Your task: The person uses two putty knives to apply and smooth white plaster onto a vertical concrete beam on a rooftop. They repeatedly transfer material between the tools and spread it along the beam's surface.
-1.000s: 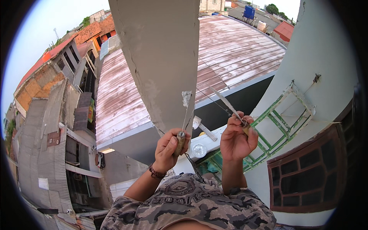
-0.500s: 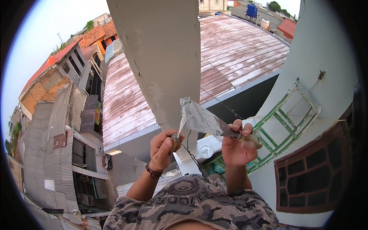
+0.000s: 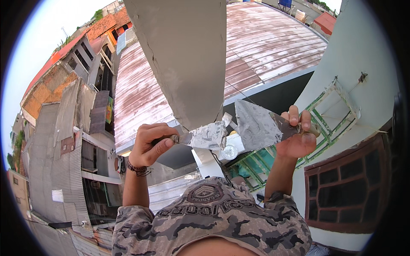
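My left hand [image 3: 153, 143] grips the handle of a small putty knife [image 3: 209, 135], its blade pointing right and coated with pale grey filler. In my right hand [image 3: 297, 136] is a wider putty knife [image 3: 258, 125], held by handle and blade base, its blade toward the left and thickly smeared with the same filler. The two blades face each other with a narrow gap between them. Just beyond them rises a grey concrete pillar [image 3: 188, 64] with a cracked, rough left edge.
A green metal ladder [image 3: 329, 123] leans by the white wall [image 3: 363, 51] at right, above a brown-framed window [image 3: 346, 187]. Below the knives is a round clear-looking container [image 3: 229, 151]. A rusty corrugated roof [image 3: 269, 38] spreads behind the pillar, with houses [image 3: 64, 106] far below at left.
My hands have moved apart, left hand leftward and right hand rightward. The small knife has turned from upright to level, its coated face now showing, and the blades have separated.
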`<state>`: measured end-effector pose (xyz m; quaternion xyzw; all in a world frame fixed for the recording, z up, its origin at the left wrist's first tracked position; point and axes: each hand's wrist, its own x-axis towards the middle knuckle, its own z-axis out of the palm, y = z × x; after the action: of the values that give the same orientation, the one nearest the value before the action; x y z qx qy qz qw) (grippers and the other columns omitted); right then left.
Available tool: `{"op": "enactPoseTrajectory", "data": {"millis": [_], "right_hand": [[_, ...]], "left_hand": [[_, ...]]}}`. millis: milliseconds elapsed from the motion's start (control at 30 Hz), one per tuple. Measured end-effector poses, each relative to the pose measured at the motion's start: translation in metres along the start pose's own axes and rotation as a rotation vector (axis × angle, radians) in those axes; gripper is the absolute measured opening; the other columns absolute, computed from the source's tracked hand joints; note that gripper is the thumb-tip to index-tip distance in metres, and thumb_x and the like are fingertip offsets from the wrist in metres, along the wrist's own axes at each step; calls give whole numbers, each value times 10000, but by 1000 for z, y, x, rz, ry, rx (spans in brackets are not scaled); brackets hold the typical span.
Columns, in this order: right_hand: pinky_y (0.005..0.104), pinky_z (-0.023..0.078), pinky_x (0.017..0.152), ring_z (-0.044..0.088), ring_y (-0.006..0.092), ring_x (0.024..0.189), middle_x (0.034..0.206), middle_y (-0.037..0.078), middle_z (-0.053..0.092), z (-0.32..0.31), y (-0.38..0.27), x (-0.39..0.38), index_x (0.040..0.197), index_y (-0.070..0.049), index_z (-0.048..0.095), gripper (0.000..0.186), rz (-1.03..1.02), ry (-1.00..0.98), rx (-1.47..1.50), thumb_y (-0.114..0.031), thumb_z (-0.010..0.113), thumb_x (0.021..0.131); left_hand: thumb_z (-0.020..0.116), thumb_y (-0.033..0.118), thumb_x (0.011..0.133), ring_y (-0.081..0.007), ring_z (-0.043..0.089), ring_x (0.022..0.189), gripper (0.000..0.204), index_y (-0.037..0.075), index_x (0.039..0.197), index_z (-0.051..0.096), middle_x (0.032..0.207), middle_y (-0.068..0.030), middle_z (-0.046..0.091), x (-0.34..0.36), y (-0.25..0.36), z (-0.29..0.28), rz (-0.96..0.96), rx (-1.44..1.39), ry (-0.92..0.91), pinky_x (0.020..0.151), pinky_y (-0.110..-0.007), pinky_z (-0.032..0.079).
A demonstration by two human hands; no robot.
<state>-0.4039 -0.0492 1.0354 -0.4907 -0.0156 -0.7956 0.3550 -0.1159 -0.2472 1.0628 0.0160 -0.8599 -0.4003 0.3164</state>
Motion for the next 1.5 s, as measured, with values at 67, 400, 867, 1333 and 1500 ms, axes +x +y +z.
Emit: {"op": "enactPoseTrajectory", "data": {"millis": [67, 400, 867, 1333, 1500], "right_hand": [[443, 426, 948, 512, 230, 929, 1030, 124, 502, -2, -2, -4, 916, -80, 532, 173, -28, 4, 0, -55, 554, 746], [272, 511, 768, 587, 213, 1043, 1151, 146, 589, 11, 64, -16, 1117, -69, 600, 247, 20, 457, 538, -220, 495, 951], [285, 531, 890, 558, 224, 1032, 1104, 108, 613, 24, 85, -4, 1034, -43, 633, 181, 97, 539, 606, -126, 577, 883], [261, 507, 898, 520, 205, 1007, 1090, 109, 581, 28, 91, -10, 981, -46, 624, 171, 96, 454, 691, -50, 578, 815], [257, 512, 899, 529, 186, 1021, 1030, 71, 578, 30, 94, -12, 971, -35, 616, 174, 126, 440, 641, -9, 622, 799]], "left_hand": [[596, 265, 883, -152, 491, 549, 326, -58, 891, 642, 639, -75, 549, -3, -2, 3, -22, -59, 60, 512, -277, 366], [432, 368, 990, -52, 409, 557, 401, -20, 1028, 527, 697, 2, 507, -11, -5, 86, -254, -388, 268, 499, -220, 342], [458, 207, 981, -240, 528, 499, 239, -12, 1072, 491, 617, -138, 533, -10, 5, 118, -228, -70, 434, 483, -341, 383], [440, 191, 980, -91, 458, 555, 245, -23, 1065, 524, 649, -33, 512, -13, 3, 113, -145, 55, 515, 529, -250, 401], [440, 186, 978, -91, 458, 546, 243, -22, 1069, 526, 644, -33, 514, -12, 0, 110, -119, 82, 521, 526, -250, 401]]}}
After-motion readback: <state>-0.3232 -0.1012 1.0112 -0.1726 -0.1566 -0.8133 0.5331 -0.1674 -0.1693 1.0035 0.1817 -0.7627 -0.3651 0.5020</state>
